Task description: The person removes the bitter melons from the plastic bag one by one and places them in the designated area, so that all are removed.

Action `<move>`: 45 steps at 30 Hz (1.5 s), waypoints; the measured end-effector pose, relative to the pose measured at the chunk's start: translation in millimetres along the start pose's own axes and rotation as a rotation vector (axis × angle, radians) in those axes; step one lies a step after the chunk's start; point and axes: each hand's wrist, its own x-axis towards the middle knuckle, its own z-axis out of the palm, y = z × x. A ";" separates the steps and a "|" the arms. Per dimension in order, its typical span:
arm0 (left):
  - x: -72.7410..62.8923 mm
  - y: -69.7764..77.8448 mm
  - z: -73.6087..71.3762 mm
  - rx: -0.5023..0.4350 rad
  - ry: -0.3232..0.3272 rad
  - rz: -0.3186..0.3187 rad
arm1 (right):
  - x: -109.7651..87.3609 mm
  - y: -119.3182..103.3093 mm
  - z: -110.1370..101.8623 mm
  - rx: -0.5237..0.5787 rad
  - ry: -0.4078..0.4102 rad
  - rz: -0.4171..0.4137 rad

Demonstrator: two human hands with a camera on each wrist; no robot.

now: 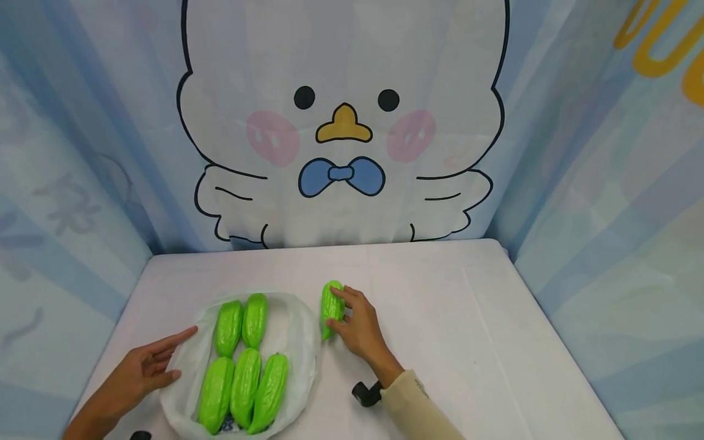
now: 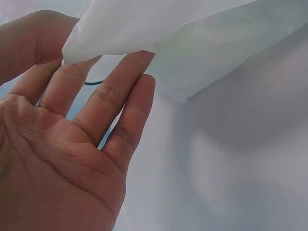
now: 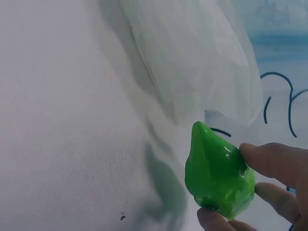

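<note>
A bright green, glossy bitter melon is pinched between the thumb and fingers of my right hand, just right of the bag. In the right wrist view the melon shows its pointed end, above the table. A white plastic bag lies wide open at the left, with several more bitter melons inside in two rows. My left hand is at the bag's left side, fingers mostly straight and touching its edge. The left wrist view shows the bag film over the fingertips.
A white-covered table carries everything. Behind it hangs a curtain with a cartoon bird, and curtains flank both sides. A black device is at the right wrist. Something printed in blue shows at the bag's bottom.
</note>
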 end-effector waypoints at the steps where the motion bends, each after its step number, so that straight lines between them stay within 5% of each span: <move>1: -0.1 0.4 0.0 0.005 0.002 -0.004 | 0.9 1.0 0.3 -0.004 -0.001 0.001; 25: 0.7 0.2 0.9 0.047 0.028 -0.002 | 2.5 8.5 1.3 -0.094 -0.011 0.020; 40: 1.2 1.5 3.0 0.006 0.011 0.049 | -6.5 -22.8 -10.0 -0.002 0.051 -0.116; 45: 0.4 2.6 4.0 0.013 0.033 0.010 | -10.6 -34.6 -5.5 0.036 0.030 -0.165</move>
